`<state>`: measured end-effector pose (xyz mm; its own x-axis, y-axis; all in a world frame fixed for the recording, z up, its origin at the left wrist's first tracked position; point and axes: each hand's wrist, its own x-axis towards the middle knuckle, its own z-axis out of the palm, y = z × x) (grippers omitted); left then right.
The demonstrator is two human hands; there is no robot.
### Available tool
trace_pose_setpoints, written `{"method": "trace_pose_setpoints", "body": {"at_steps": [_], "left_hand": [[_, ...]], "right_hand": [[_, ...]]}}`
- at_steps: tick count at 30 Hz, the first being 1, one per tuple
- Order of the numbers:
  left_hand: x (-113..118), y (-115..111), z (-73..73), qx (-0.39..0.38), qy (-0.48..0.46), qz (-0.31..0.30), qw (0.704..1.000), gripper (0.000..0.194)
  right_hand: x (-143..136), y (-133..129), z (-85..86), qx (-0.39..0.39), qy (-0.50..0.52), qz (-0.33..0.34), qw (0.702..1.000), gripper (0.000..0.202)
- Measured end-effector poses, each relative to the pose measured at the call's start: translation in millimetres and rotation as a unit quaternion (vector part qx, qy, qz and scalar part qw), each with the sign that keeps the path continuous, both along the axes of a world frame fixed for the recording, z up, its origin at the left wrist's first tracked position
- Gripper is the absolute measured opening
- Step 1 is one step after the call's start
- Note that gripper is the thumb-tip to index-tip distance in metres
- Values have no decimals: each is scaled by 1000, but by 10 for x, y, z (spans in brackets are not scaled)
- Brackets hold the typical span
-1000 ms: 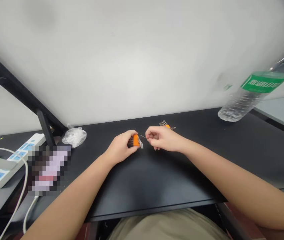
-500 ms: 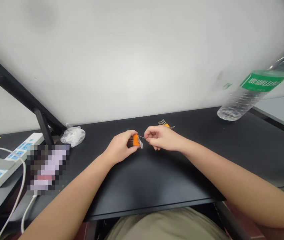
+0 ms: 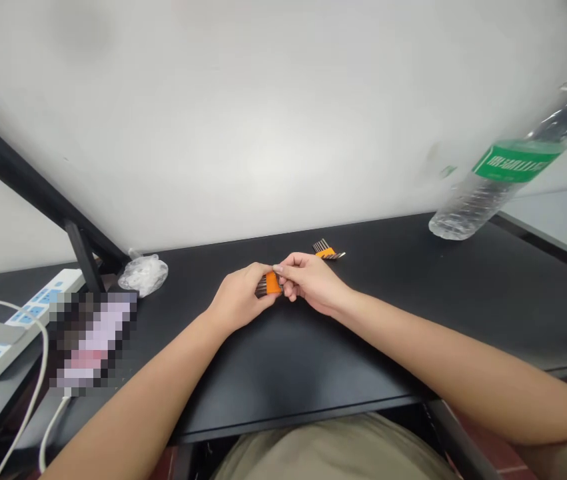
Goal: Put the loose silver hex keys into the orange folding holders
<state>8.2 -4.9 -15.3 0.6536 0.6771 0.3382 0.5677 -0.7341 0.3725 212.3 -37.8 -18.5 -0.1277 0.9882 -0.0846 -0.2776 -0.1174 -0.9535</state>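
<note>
My left hand [image 3: 240,298] is closed around an orange hex key holder [image 3: 273,283], gripping it between thumb and fingers. Several dark hex keys stick out of its left side toward my palm. My right hand [image 3: 310,279] is pinched at the holder's right end, its fingertips against the holder and covering the bent ends of the keys. The hex key in that pinch is mostly hidden by the fingers. Just behind my right hand, a second orange hex key set [image 3: 326,251] lies on the black table [image 3: 303,373].
A clear water bottle [image 3: 498,173] with a green label stands at the back right. On the left are a crumpled plastic bag [image 3: 144,273], a blurred-out phone [image 3: 96,343] on a white cable, and a white power strip [image 3: 28,320]. A pale wall rises behind the table.
My right hand has moved left to the holder, bringing the hex key in its fingers against it. The gap between the two hands has closed. More of the second set now shows.
</note>
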Motion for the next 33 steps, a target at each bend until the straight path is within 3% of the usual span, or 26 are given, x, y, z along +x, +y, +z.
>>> {"method": "trace_pose_setpoints", "body": {"at_steps": [3, 7, 9, 11, 14, 16, 20, 22, 24, 28, 30, 32, 33], "left_hand": [[-25, 33, -7, 3, 4, 21, 1000, 41], [-69, 92, -27, -3, 7, 39, 999, 41], [-82, 120, -40, -13, 9, 44, 999, 41], [-93, 154, -58, -23, 10, 42, 999, 43], [-118, 221, -104, -42, -6, 32, 999, 45], [-140, 274, -142, -55, -21, 31, 998, 45], [-177, 382, -197, -60, -3, 68, 996, 44], [-195, 432, -216, -46, 30, 94, 994, 43], [-219, 480, -239, -35, 50, 121, 991, 41], [-272, 545, -259, -21, 31, 170, 985, 40], [-278, 525, -219, 5, -1, 172, 985, 39], [-256, 447, -139, 38, -37, 149, 987, 35], [-231, 385, -91, 50, -53, 128, 989, 33]], "right_hand": [[-38, -65, 18, 13, -26, -1, 1000, 36], [-20, -154, 73, -11, -83, 96, 992, 40], [14, -158, 94, 7, -153, 133, 979, 46], [103, -116, 120, 81, -277, 118, 950, 41], [397, 26, 168, 225, -487, 3, 844, 24], [665, 141, 182, 244, -597, -60, 762, 20], [1068, 330, 88, 194, -730, -47, 654, 33], [1121, 397, -8, 178, -777, -42, 603, 43], [1097, 448, -110, 166, -803, -31, 571, 47], [995, 500, -260, 183, -819, 4, 545, 40], [951, 496, -286, 205, -811, 3, 548, 36], [892, 468, -272, 229, -776, -4, 587, 36], [846, 443, -252, 239, -740, -12, 628, 38]]}}
